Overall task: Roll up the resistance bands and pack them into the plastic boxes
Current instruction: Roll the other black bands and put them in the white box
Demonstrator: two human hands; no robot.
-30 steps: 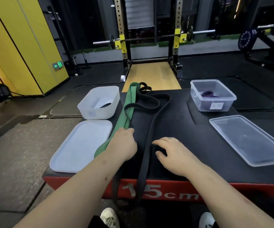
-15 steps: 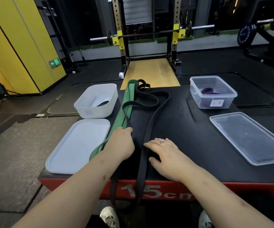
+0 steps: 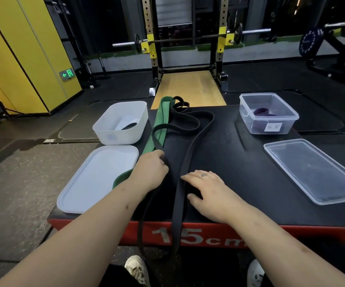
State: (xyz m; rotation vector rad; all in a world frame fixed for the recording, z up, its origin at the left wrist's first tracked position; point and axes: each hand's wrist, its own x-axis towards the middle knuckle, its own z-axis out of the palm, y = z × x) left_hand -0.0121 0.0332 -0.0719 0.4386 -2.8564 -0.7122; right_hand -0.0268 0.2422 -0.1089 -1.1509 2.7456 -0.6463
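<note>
Since the black band (image 3: pixel 190 150) is the one under both hands, its lie decides the next move. It runs lengthwise, straight away from the person. Its far loops sit at the far edge of the platform (image 3: pixel 250 183), two strands come down the middle, and the near end hangs over the red front edge toward the shoes. The long axis therefore points at the person, and rolling it probably means starting from one end and working along that line.

The left hand (image 3: pixel 150 171) lies knuckles up, fingers curled down. It seems to hold the left strand, with the green band (image 3: pixel 162 114) passing under its heel; which of the two it really grips I cannot tell for sure. The right hand (image 3: pixel 206 189) lies flat with fingers straight, pointing left, fingertips touching the right strand. Both hands sit near the platform's near edge, one on each side of the band, the left a little further forward.

The green band lies just left of the black one and parallel to it, crossed by it near the far end, so the two likely need parting first.

The white box (image 3: pixel 140 129) stands far left and nearer the left hand, a dark band inside. The clear box (image 3: pixel 248 119) stands far right, holding a purple one. Each lid lies in front of its box.
</note>
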